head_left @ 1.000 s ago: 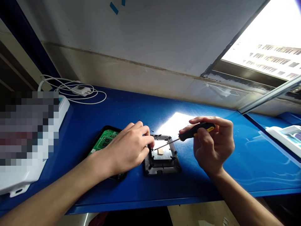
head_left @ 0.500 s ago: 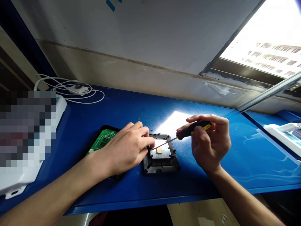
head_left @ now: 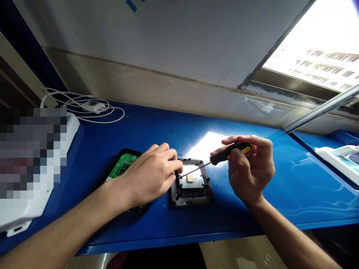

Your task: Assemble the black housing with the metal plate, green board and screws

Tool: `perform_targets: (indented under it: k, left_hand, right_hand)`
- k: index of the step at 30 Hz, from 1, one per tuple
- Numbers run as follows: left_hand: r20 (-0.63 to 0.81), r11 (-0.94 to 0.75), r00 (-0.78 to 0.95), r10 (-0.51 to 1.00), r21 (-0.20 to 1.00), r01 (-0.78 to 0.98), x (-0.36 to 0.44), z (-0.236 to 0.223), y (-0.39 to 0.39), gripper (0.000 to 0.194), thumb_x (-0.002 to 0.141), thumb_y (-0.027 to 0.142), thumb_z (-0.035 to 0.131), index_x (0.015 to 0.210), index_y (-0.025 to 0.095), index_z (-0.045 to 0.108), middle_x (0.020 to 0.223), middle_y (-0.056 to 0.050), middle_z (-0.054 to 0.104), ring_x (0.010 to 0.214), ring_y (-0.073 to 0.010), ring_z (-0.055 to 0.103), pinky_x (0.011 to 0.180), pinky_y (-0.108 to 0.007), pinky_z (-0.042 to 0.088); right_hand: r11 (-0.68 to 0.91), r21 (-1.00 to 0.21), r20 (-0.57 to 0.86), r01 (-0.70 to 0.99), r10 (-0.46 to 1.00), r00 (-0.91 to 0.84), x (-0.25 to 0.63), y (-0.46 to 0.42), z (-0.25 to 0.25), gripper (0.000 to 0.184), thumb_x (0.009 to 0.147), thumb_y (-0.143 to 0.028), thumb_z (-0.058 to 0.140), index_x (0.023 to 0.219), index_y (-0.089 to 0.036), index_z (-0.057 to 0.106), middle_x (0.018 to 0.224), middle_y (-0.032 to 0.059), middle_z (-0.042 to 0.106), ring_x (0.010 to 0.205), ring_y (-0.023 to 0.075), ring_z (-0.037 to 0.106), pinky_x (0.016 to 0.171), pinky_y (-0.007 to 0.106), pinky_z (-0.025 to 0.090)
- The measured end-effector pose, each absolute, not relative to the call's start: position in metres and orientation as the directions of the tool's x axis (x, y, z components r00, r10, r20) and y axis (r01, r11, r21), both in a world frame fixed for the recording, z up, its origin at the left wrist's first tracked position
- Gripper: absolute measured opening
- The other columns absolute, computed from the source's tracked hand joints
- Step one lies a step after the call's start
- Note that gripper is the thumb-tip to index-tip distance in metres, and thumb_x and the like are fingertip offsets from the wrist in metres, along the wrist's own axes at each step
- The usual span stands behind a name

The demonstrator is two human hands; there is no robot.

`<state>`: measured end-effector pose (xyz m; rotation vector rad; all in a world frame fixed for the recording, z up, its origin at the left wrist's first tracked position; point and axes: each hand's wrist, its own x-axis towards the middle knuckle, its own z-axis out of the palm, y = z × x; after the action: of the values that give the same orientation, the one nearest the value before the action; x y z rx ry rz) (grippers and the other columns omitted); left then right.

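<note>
My right hand (head_left: 251,170) is closed around the black-and-yellow handle of a screwdriver (head_left: 231,152). Its thin shaft slants down to the left, and the tip meets the left edge of a metal plate (head_left: 196,183) set in a black plastic cover (head_left: 193,200). A small tan pad (head_left: 190,179) sits on that plate. My left hand (head_left: 157,170) has its fingers curled together at the cover's left side, close to the screwdriver tip; whatever they pinch is hidden. Beneath my left hand and forearm lies a green circuit board (head_left: 120,168) in a black housing, partly covered.
A small screw (head_left: 180,154) lies behind the cover on the blue table (head_left: 146,119). A white adapter (head_left: 94,107) with coiled cable is at the back left. White devices stand at the far left (head_left: 42,201) and far right (head_left: 340,164). A wall rises behind.
My left fingers have drawn back slightly to the left. The screwdriver stays at almost the same place on the plate's left edge.
</note>
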<state>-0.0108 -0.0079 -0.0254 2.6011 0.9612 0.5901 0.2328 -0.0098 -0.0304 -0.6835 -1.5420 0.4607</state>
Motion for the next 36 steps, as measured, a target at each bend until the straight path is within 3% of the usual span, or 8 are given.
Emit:
perform_targets:
  k: [8,23,30,36]
  left_hand:
    - [0.356,-0.753,0.676,0.645,0.444,0.486,-0.0151,-0.0239,-0.0077,0.031,0.093,0.004,0.056,0.083,0.023,0.077,0.091,-0.001,0.066,0.086,-0.02,0.051,0.073,-0.035,0.037]
    - [0.356,-0.784,0.705,0.614,0.383,0.489,-0.0156,-0.0273,-0.007,0.03,0.094,0.005,0.06,0.089,0.025,0.082,0.092,-0.002,0.066,0.085,-0.0191,0.049,0.073,-0.034,0.036]
    - [0.401,-0.837,0.735,0.547,0.291,0.464,-0.016,-0.028,-0.0073,0.03,0.095,0.006,0.057,0.087,0.022,0.08,0.088,-0.004,0.066,0.082,-0.0197,0.047,0.07,-0.035,0.033]
    - [0.436,-0.824,0.699,0.566,0.316,0.47,-0.0178,-0.0269,-0.0061,0.033,0.094,0.005,0.053,0.083,0.022,0.079,0.086,-0.002,0.066,0.081,-0.0187,0.048,0.07,-0.034,0.034]
  right_hand:
    - [0.723,-0.67,0.737,0.169,0.675,0.031,0.2315,-0.0107,-0.0292,0.022,0.096,-0.015,0.062,0.115,-0.025,0.062,0.101,-0.0002,0.069,0.068,0.0164,0.077,0.058,0.034,0.067]
    - [0.723,-0.672,0.736,0.16,0.676,0.032,0.2309,-0.0104,-0.0298,0.022,0.096,-0.015,0.063,0.115,-0.025,0.062,0.1,0.0002,0.069,0.07,0.0162,0.077,0.058,0.034,0.068]
    - [0.736,-0.66,0.747,0.152,0.664,0.027,0.2302,-0.0107,-0.0289,0.023,0.096,-0.014,0.062,0.116,-0.025,0.062,0.1,0.0002,0.069,0.069,0.0164,0.076,0.059,0.035,0.068]
    - [0.722,-0.668,0.739,0.181,0.672,0.049,0.2306,-0.0115,-0.0289,0.022,0.096,-0.016,0.062,0.115,-0.026,0.061,0.1,-0.0001,0.07,0.071,0.0162,0.077,0.061,0.035,0.069]
